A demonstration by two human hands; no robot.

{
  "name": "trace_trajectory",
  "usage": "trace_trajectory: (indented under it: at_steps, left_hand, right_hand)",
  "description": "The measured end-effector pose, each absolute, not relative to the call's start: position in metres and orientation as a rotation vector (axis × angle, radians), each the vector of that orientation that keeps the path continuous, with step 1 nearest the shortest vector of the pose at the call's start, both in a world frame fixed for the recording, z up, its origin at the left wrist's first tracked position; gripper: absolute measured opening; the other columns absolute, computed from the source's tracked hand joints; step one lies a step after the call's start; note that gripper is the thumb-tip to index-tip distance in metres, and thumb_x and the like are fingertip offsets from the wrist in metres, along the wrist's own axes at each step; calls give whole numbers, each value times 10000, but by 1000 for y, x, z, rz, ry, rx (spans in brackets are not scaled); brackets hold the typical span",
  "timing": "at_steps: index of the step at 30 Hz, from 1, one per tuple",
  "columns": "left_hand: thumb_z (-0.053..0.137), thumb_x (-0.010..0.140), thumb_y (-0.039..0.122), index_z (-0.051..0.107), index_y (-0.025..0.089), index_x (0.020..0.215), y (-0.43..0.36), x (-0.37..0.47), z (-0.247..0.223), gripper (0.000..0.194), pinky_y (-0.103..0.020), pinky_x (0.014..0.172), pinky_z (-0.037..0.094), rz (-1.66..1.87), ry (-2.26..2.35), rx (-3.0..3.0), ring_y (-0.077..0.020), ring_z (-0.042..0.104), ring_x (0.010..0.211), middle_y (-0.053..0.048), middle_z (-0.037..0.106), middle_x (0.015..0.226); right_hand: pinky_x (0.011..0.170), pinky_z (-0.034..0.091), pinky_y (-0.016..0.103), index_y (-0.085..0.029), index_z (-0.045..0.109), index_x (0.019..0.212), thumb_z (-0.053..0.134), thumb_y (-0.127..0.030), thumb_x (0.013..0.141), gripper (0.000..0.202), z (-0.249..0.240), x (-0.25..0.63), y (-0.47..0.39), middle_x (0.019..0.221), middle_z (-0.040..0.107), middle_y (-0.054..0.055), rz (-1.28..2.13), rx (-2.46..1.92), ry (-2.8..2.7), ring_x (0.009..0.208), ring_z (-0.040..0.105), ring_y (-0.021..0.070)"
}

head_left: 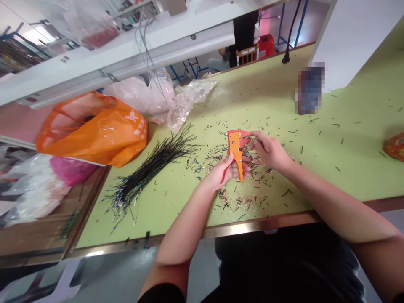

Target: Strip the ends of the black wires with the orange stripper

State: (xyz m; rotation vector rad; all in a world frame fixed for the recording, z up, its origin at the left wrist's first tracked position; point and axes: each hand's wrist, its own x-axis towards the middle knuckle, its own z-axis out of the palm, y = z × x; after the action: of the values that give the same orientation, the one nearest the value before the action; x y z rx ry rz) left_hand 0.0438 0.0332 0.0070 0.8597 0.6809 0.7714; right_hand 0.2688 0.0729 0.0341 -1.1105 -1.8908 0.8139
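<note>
My left hand (222,170) is wrapped round the handles of an orange and red wire stripper (234,145), held with its head up above the bench. Close against the right side of the tool's head is my right hand (267,147), its index finger and thumb drawn together. Whatever sits between those fingertips is too small to make out. Beneath both hands lie scattered short black offcuts and fine copper-coloured strands (243,200). To the left a bundle of black wires (151,164) rests on the green bench top (176,198), with blue and silvery ends toward me.
An orange plastic bag (104,134) and clear bags (189,99) stand behind the wires. A blurred-out object (311,90) leans near the white post (353,42). A black plug (285,58) hangs at the far edge. Beyond the bench a person in dark clothing (244,35) is partly visible.
</note>
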Motion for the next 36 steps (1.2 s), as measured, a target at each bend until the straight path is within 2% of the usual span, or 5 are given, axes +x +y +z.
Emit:
trace_trajectory:
  at_steps: [6, 13, 22, 32, 36]
  left_hand:
    - [715, 915, 691, 751, 105, 1095, 32, 43, 9, 615, -376, 771, 658, 750, 676, 894, -282, 808, 868, -146, 795, 895]
    - [693, 946, 641, 746, 98, 1058, 33, 42, 12, 557, -388, 773, 655, 777, 693, 862, -291, 803, 883, -135, 771, 838]
    - [726, 918, 653, 739, 110, 1055, 31, 45, 9, 561, -358, 736, 643, 741, 684, 868, -262, 793, 827, -133, 774, 894]
    - [756, 890, 652, 716, 130, 970, 32, 43, 9, 529, -364, 741, 647, 760, 652, 831, -241, 781, 786, -106, 760, 860]
    - [771, 877, 657, 722, 136, 969, 31, 45, 10, 532, -335, 698, 632, 749, 622, 842, -221, 764, 749, -98, 756, 862]
  right_hand:
    - [767, 525, 425, -257, 455, 1120, 462, -303, 1072, 67, 33, 271, 75, 903, 748, 60, 821, -1046, -1820, 841, 707, 234]
    - [552, 372, 361, -262, 427, 1088, 436, -290, 1071, 34, 35, 277, 77, 886, 718, 20, 833, -1022, -1819, 531, 450, 128]
    - [728, 509, 415, -271, 414, 1068, 470, -318, 1056, 74, 33, 273, 76, 865, 714, 25, 895, -945, -1822, 786, 674, 202]
    - [544, 349, 364, -290, 409, 1089, 486, -517, 1077, 240, 30, 274, 83, 843, 641, -1, 1139, -798, -1713, 580, 416, 143]
    - [527, 340, 364, -295, 430, 1085, 510, -555, 1067, 272, 28, 273, 83, 811, 632, 0, 1209, -798, -1693, 580, 404, 154]
